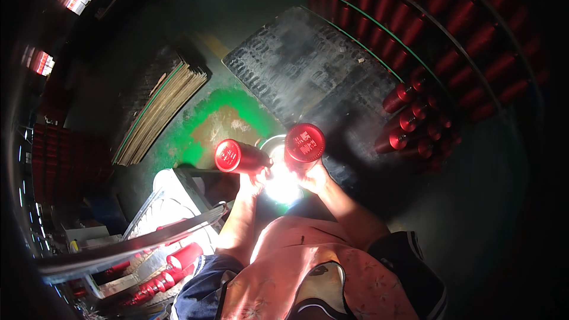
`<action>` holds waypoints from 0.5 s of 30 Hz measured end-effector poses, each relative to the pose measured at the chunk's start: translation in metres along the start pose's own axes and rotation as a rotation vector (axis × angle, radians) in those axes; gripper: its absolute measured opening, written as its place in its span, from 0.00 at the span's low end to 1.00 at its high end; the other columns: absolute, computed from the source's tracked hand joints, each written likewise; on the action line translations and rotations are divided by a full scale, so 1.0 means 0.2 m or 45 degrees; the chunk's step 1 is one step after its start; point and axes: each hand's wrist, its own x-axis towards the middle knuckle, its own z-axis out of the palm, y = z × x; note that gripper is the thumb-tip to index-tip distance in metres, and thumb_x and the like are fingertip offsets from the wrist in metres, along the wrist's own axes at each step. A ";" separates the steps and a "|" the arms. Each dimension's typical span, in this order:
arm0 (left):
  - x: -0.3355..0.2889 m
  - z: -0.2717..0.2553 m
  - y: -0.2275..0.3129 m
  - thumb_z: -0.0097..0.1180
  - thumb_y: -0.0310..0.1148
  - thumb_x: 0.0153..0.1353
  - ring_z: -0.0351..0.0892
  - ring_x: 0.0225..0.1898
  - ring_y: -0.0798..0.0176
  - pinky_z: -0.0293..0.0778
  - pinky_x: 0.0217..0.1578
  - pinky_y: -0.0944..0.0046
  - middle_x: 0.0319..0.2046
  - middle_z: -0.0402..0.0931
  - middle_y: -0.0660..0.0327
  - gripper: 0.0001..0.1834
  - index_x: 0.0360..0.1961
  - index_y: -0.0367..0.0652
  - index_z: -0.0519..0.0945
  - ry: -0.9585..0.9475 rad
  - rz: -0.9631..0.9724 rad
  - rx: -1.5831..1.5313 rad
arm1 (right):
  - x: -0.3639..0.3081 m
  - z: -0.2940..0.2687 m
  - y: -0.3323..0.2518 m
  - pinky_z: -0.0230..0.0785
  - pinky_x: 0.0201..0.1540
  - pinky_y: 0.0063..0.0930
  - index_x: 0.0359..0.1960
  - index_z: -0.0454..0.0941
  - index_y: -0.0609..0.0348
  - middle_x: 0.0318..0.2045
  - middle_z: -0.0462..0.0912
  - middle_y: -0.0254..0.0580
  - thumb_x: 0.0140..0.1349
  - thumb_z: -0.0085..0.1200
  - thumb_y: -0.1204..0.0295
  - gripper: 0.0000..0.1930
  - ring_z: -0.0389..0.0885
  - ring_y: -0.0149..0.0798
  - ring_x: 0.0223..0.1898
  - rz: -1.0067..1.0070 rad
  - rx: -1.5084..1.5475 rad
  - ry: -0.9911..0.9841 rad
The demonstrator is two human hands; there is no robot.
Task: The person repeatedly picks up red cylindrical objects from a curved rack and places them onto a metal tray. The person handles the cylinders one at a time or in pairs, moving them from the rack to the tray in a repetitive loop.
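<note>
My left hand (253,182) is closed around the narrow lower end of a red metal cylinder (250,158). The cylinder lies tilted, its round marked end turned to the left. A second cylinder (304,143), of the same red, points its marked end up at me, and my right hand (314,176) grips it from below. Between the two hands shines a glaring bright light (282,182), with a pale round rim (273,140) behind it. Glare hides the inner fingers and the lower ends of both cylinders.
Several red cylinders (409,120) stand grouped at the right, with stacked rows (385,21) behind. A worn dark board (296,53) lies ahead. A stack of thin boards (157,109) stands left. Lower left, a white-lined trough (169,201) holds more red cylinders (185,256).
</note>
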 end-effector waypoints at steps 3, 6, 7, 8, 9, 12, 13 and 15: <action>0.03 0.00 0.11 0.41 0.48 0.70 0.80 0.35 0.49 0.85 0.25 0.63 0.47 0.74 0.50 0.28 0.69 0.59 0.59 -0.008 -0.082 -0.048 | 0.09 -0.03 0.04 0.82 0.46 0.43 0.57 0.68 0.64 0.53 0.76 0.55 0.64 0.51 0.50 0.31 0.79 0.49 0.50 0.054 0.103 -0.044; 0.03 0.06 0.15 0.41 0.49 0.69 0.79 0.37 0.48 0.85 0.28 0.60 0.47 0.73 0.49 0.28 0.69 0.59 0.59 -0.069 -0.114 -0.120 | 0.14 -0.13 0.06 0.79 0.49 0.46 0.57 0.68 0.65 0.53 0.75 0.56 0.64 0.52 0.51 0.30 0.77 0.49 0.52 0.014 0.134 0.065; 0.02 0.07 0.15 0.43 0.50 0.68 0.79 0.38 0.45 0.85 0.30 0.58 0.49 0.72 0.46 0.26 0.64 0.55 0.64 -0.107 -0.109 -0.164 | 0.15 -0.18 0.06 0.79 0.50 0.47 0.57 0.68 0.65 0.53 0.75 0.56 0.64 0.52 0.51 0.30 0.76 0.49 0.53 0.001 0.108 0.075; 0.02 0.09 0.16 0.45 0.52 0.67 0.78 0.38 0.41 0.85 0.32 0.56 0.50 0.71 0.43 0.25 0.60 0.51 0.69 -0.149 -0.093 -0.204 | 0.17 -0.21 0.06 0.78 0.51 0.49 0.57 0.68 0.65 0.53 0.74 0.57 0.64 0.52 0.51 0.31 0.76 0.49 0.54 -0.005 0.084 0.082; 0.02 0.09 0.16 0.47 0.53 0.66 0.78 0.39 0.38 0.85 0.33 0.53 0.52 0.71 0.39 0.25 0.55 0.47 0.73 -0.189 -0.078 -0.245 | 0.18 -0.24 0.06 0.78 0.51 0.49 0.57 0.68 0.65 0.54 0.74 0.57 0.64 0.52 0.51 0.31 0.75 0.50 0.54 -0.005 0.074 0.082; 0.04 -0.02 0.20 0.46 0.51 0.67 0.78 0.39 0.38 0.85 0.34 0.52 0.52 0.70 0.40 0.23 0.56 0.48 0.73 -0.176 -0.110 -0.217 | 0.15 -0.28 0.08 0.77 0.51 0.51 0.57 0.68 0.65 0.55 0.73 0.58 0.64 0.51 0.50 0.31 0.74 0.52 0.55 -0.027 0.052 0.084; 0.04 -0.05 0.20 0.45 0.51 0.68 0.78 0.39 0.38 0.85 0.34 0.52 0.52 0.71 0.40 0.23 0.56 0.47 0.72 -0.170 -0.089 -0.180 | 0.12 -0.29 0.09 0.76 0.52 0.51 0.57 0.68 0.65 0.55 0.73 0.58 0.64 0.51 0.50 0.31 0.74 0.53 0.55 -0.036 0.040 0.080; 0.02 -0.08 0.19 0.45 0.50 0.68 0.78 0.39 0.38 0.85 0.34 0.50 0.51 0.71 0.40 0.23 0.56 0.46 0.72 -0.160 -0.074 -0.132 | 0.04 -0.32 0.10 0.75 0.52 0.53 0.58 0.68 0.64 0.55 0.73 0.59 0.65 0.50 0.49 0.31 0.73 0.54 0.56 -0.054 0.028 0.074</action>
